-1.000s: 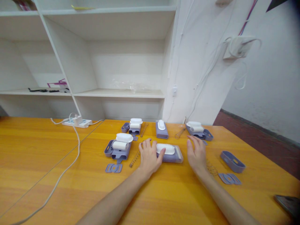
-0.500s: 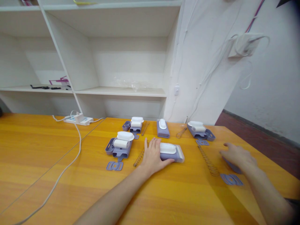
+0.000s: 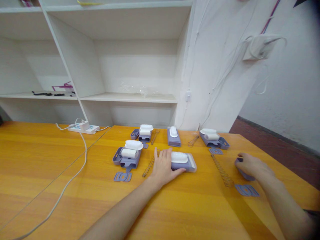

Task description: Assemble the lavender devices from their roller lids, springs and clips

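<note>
The left hand [image 3: 163,166] lies flat on the orange desk [image 3: 50,160], its fingers [image 3: 167,154] apart, with the purple case [image 3: 186,165] and its white brush top under the fingertips and thumb. The right hand [image 3: 252,165] cups a purple oval shell [image 3: 238,161]. Its fingers curl over the shell, but I cannot tell whether they clamp it. Both pieces look like light, stiff, smooth plastic, best held by the long sides. A thin wire spring [image 3: 221,170] lies just left of the right fingers and probably bends easily.
</note>
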Demonstrator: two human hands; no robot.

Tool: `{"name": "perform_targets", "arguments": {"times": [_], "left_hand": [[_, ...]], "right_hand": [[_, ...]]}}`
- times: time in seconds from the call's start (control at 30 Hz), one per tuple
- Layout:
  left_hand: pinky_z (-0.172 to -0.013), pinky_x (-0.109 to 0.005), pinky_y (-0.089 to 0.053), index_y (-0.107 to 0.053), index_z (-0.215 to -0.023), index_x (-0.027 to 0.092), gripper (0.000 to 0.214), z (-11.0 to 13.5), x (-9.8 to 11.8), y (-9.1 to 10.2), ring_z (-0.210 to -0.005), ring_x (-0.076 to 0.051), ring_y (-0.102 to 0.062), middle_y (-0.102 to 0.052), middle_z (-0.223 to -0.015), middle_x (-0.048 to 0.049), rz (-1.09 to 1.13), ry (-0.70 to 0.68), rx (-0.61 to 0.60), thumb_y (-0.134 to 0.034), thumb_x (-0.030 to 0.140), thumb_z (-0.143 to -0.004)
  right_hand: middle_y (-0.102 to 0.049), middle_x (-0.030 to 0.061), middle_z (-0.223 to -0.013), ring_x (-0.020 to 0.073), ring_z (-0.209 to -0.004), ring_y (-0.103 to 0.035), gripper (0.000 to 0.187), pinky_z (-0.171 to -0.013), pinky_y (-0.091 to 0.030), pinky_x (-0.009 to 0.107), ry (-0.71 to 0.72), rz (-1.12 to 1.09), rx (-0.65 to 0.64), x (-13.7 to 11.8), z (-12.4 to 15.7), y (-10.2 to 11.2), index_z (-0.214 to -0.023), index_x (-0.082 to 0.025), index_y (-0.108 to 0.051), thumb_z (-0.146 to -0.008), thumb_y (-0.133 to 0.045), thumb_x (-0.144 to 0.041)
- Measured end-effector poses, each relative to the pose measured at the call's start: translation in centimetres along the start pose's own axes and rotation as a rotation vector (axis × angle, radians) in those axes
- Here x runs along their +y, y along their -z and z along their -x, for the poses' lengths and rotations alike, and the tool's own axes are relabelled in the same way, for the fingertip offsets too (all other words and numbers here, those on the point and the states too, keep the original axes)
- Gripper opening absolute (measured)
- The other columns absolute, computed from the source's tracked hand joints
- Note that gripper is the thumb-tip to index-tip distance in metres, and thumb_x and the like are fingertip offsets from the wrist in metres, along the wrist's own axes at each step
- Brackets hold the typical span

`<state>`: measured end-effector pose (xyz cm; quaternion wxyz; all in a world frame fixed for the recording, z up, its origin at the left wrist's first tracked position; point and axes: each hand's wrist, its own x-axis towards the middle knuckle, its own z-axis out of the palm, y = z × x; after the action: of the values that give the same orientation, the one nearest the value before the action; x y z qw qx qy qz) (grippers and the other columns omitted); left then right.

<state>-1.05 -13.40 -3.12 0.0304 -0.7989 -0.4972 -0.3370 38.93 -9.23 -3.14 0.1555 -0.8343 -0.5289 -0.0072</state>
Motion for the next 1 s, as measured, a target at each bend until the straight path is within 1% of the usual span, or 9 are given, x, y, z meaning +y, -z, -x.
{"name": "perform_targets", "arguments": {"times": [0.1,0.2,0.33,0.5,0.63,0.77,0.83,0.93,1.0], "left_hand": [[-0.106,-0.057,-0.008,-0.036,-0.126,0.015,0.081,0.0,0.0,0.0,-0.107,-0.030,-0.048,-0.055,-0.113,-0.0128,-0.014,-0.006,0.004,-0.049,0.070,-0.068],[-0.105,-0.058,-0.009,-0.036,-0.127,0.015,0.081,0.0,0.0,-0.1,-0.107,-0.031,-0.048,-0.054,-0.114,-0.0132,-0.022,-0.010,0.009,-0.048,0.070,-0.069],[-0.105,-0.058,-0.012,-0.035,-0.127,0.014,0.081,0.0,0.0,-0.3,-0.108,-0.031,-0.048,-0.054,-0.114,-0.0136,-0.027,-0.011,0.008,-0.048,0.070,-0.069],[-0.105,-0.058,-0.011,-0.035,-0.127,0.014,0.082,0.0,-0.1,-0.3,-0.108,-0.031,-0.047,-0.053,-0.115,-0.0133,-0.026,-0.009,0.005,-0.048,0.070,-0.069],[-0.105,-0.058,-0.011,-0.036,-0.127,0.014,0.082,0.0,-0.1,-0.3,-0.107,-0.030,-0.047,-0.054,-0.114,-0.0132,-0.027,-0.010,0.000,-0.048,0.070,-0.069],[-0.104,-0.058,-0.011,-0.037,-0.126,0.014,0.081,0.0,-0.1,-0.3,-0.106,-0.031,-0.048,-0.054,-0.113,-0.0135,-0.025,-0.006,0.005,-0.048,0.071,-0.068],[-0.104,-0.058,-0.011,-0.037,-0.125,0.015,0.081,-0.1,-0.1,-0.3,-0.106,-0.030,-0.048,-0.054,-0.112,-0.0129,-0.020,-0.005,0.009,-0.048,0.071,-0.068],[-0.104,-0.058,-0.011,-0.037,-0.126,0.015,0.081,0.0,-0.1,-0.2,-0.106,-0.031,-0.048,-0.054,-0.112,-0.0129,-0.018,0.000,0.010,-0.048,0.071,-0.068],[-0.104,-0.058,-0.011,-0.037,-0.126,0.015,0.081,0.0,-0.1,-0.3,-0.106,-0.031,-0.048,-0.054,-0.113,-0.0131,-0.018,0.001,0.004,-0.048,0.071,-0.068]], "right_hand": [[-0.065,0.0182,-0.099,0.0368,-0.086,-0.061,0.046,-0.067,-0.043,0.042,0.058,0.083,-0.045,-2.9,1.2,2.6,-0.115,-0.022,-0.058,-0.074,-0.049,-0.043],[-0.065,0.0158,-0.103,0.0319,-0.085,-0.063,0.047,-0.066,-0.044,0.037,0.208,0.042,-0.095,-6.6,2.9,3.8,-0.117,-0.021,-0.056,-0.076,-0.050,-0.043],[-0.064,0.0142,-0.109,0.0294,-0.097,-0.060,0.047,-0.076,-0.043,0.034,0.381,0.028,-0.097,-10.9,5.7,2.4,-0.117,-0.017,-0.056,-0.075,-0.051,-0.038],[-0.067,0.0136,-0.099,0.0290,-0.091,-0.062,0.042,-0.071,-0.043,0.033,0.378,0.065,-0.151,-13.4,8.3,0.1,-0.113,-0.019,-0.058,-0.076,-0.050,-0.037],[-0.067,0.0143,-0.098,0.0306,-0.092,-0.062,0.044,-0.071,-0.043,0.035,0.363,0.057,-0.156,-13.7,8.7,0.1,-0.111,-0.021,-0.059,-0.076,-0.050,-0.046],[-0.066,0.0156,-0.101,0.0304,-0.095,-0.061,0.050,-0.073,-0.043,0.035,0.350,0.021,-0.125,-12.8,7.3,1.6,-0.112,-0.017,-0.059,-0.079,-0.043,-0.053],[-0.067,0.0142,-0.097,0.0291,-0.090,-0.062,0.043,-0.071,-0.043,0.034,0.324,0.017,-0.144,-11.8,6.3,2.7,-0.103,-0.018,-0.062,-0.081,-0.043,-0.048],[-0.068,0.0118,-0.081,0.0259,-0.076,-0.064,0.029,-0.064,-0.042,0.032,0.318,0.007,-0.235,-9.2,5.0,4.0,-0.080,-0.018,-0.065,-0.077,-0.048,-0.042],[-0.067,0.0109,-0.079,0.0227,-0.070,-0.063,0.019,-0.062,-0.042,0.030,0.344,-0.043,-0.270,-6.9,4.6,4.1,-0.080,-0.020,-0.064,-0.075,-0.052,-0.034]]}}
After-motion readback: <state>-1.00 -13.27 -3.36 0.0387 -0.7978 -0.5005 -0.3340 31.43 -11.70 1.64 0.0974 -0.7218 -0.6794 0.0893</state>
